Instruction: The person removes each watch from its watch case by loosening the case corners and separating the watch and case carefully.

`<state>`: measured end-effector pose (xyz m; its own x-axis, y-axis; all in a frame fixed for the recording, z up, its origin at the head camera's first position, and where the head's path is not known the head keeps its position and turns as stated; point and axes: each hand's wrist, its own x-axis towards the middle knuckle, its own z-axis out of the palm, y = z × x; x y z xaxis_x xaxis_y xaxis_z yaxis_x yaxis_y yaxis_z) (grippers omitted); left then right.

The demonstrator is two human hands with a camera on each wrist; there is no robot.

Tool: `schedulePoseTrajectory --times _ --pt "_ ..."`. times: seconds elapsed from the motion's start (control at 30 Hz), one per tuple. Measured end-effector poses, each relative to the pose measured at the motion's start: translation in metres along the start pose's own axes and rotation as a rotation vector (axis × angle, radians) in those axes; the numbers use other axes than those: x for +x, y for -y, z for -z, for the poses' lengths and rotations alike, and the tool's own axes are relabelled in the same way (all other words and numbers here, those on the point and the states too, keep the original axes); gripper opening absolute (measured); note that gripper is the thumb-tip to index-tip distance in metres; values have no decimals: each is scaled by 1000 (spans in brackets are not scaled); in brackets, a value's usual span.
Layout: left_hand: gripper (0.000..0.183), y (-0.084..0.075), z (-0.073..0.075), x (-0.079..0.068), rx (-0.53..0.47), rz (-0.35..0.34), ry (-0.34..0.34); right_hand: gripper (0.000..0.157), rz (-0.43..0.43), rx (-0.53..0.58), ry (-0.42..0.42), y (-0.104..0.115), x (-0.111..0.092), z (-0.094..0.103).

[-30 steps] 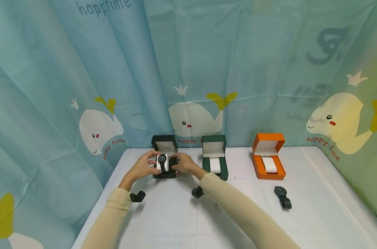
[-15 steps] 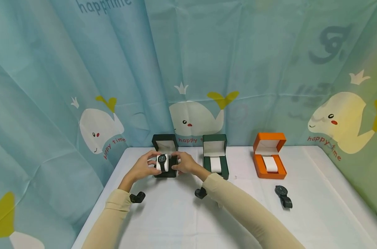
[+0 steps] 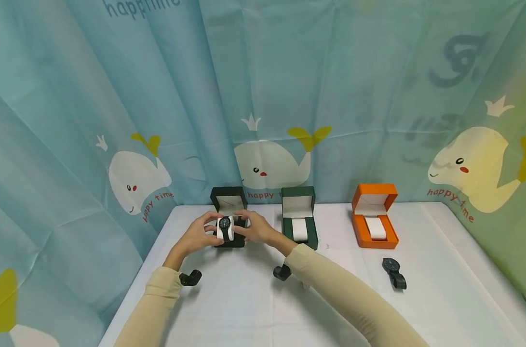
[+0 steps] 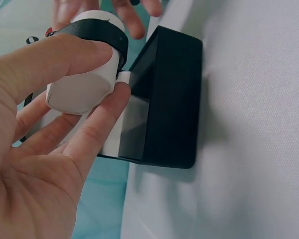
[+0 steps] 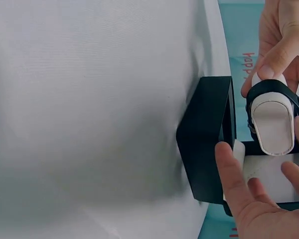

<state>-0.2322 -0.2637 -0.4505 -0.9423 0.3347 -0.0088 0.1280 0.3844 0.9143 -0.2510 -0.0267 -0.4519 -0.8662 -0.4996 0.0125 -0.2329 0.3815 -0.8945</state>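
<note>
My left hand [image 3: 196, 235] grips a white watch pillow [image 5: 273, 127] with a black wristwatch [image 3: 225, 223] strapped round it. Its thumb lies on one end, and the dial faces up toward the head camera. They are held above the base of the black watch box [image 5: 204, 134], whose lid stands raised behind. Close on the other side is my right hand [image 3: 259, 229], fingers spread, with fingertips right at the pillow's edge. In the right wrist view, one of its fingers overlaps the box's rim. The left wrist view shows the strap [image 4: 102, 31] going round the pillow.
To the right of the hands stands a raised-lid green watch box [image 3: 299, 202] with a white pillow inside. Farther right is an orange watch box [image 3: 375, 243], also with a pillow. Another black wristwatch [image 3: 394, 273] lies on the white table [image 3: 332, 289]. A curtain [image 3: 263, 86] hangs behind.
My right hand's fingertips have moved slightly left, from beside the black box's base to the pillow's edge. The left hand keeps its hold on the pillow and watch.
</note>
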Motion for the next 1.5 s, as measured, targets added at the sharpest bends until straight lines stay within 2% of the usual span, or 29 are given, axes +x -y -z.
schedulePoseTrajectory --times 0.2,0.77,0.93,1.23,1.5 --pt "70 -1 -2 -3 -8 -1 2 60 40 130 18 -1 -3 -4" --pt "71 -4 -5 -6 3 -32 2 68 59 363 29 2 -5 -17" --pt "71 -4 -6 -8 -7 -28 7 66 49 390 15 0 -4 -22" --pt "71 -4 -8 -9 -16 -56 18 54 67 455 -10 -4 -4 -30" --pt "73 -2 -8 -11 -25 -49 14 51 67 458 -40 -5 -4 -35"
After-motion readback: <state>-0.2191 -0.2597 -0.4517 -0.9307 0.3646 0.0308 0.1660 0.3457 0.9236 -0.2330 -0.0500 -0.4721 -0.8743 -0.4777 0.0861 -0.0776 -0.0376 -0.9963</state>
